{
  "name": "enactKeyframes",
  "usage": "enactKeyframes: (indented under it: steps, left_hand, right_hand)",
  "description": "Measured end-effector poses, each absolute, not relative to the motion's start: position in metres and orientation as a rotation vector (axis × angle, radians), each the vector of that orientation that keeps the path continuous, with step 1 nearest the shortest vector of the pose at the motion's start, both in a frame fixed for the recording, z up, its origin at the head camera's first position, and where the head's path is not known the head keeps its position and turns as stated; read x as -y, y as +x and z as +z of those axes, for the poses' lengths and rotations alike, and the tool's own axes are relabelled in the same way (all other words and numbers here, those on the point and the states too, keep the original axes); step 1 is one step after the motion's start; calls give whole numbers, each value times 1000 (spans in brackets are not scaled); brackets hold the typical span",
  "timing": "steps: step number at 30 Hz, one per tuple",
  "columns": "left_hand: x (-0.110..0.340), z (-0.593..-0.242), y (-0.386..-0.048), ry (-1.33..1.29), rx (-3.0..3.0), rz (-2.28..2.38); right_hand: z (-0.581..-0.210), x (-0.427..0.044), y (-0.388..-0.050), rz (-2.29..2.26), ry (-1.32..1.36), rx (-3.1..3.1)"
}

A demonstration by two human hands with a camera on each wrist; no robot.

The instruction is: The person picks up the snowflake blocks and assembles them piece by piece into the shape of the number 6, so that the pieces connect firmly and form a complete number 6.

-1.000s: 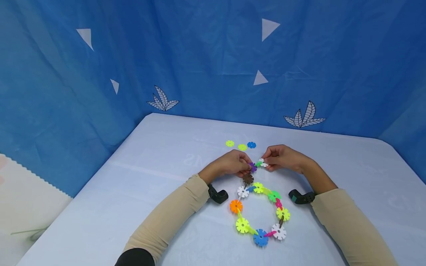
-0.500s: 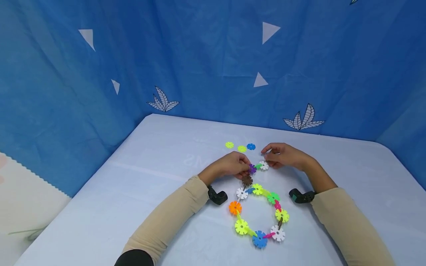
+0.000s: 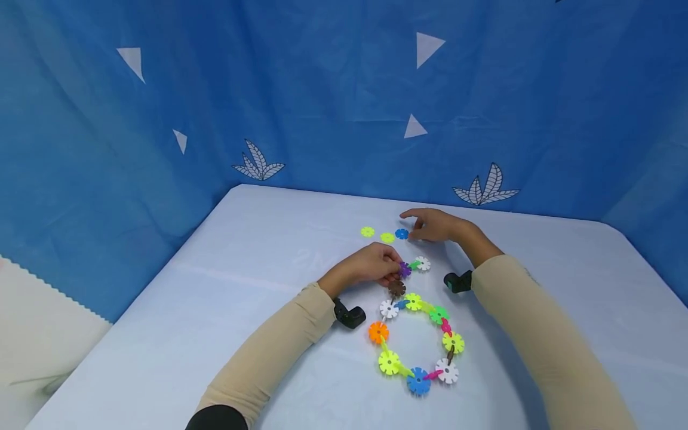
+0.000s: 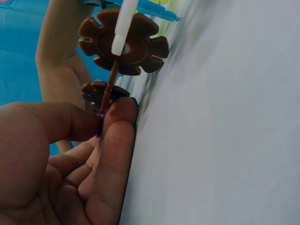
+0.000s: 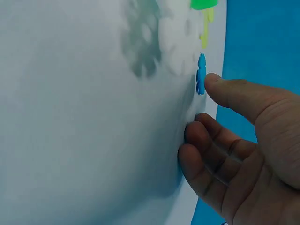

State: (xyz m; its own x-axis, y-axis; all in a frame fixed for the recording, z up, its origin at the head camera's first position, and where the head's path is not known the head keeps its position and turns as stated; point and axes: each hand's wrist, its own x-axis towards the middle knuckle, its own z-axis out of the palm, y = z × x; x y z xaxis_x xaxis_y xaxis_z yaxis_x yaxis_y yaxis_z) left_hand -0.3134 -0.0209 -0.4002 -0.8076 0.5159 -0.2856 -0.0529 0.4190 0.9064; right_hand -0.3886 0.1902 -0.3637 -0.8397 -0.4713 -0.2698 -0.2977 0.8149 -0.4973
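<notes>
My left hand (image 3: 371, 266) pinches a purple snowflake disc (image 3: 405, 271) between thumb and finger; in the left wrist view only a purple sliver (image 4: 99, 127) shows there. Slotted to it are a green disc (image 3: 414, 264) and a white disc (image 3: 423, 263) on one side, a brown disc (image 3: 396, 289) on the other. This strand joins a ring of linked discs, including an orange one (image 3: 378, 332). My right hand (image 3: 438, 226) holds nothing, its fingers spread at the right of a loose blue disc (image 3: 401, 234). In the right wrist view the thumb is close to that blue disc (image 5: 201, 77); contact cannot be told.
Two loose yellow-green discs, a nearer one (image 3: 387, 237) and a farther one (image 3: 368, 231), lie left of the blue disc. A white cloth covers the table (image 3: 161, 334). Blue curtain (image 3: 322, 89) hangs behind the far edge.
My right hand let go of the white disc and moved away and leftward to the loose blue disc. The left hand keeps its pinch on the purple disc.
</notes>
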Motion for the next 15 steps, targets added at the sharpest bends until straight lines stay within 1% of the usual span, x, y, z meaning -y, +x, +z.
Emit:
enactKeyframes:
  steps: [6,12,15]
  left_hand:
    - [20,-398,-311,386,-2163,1370]
    - [21,-398,-311,389,-2163,1386]
    - [21,-398,-312,391,-2161,1391]
  right_hand:
    - [-369,-184,-391,-642,-564,-2612]
    - [-370,-187,-387,-709,-653,-2653]
    - [-372,-192,-383,-779,-657,-2670]
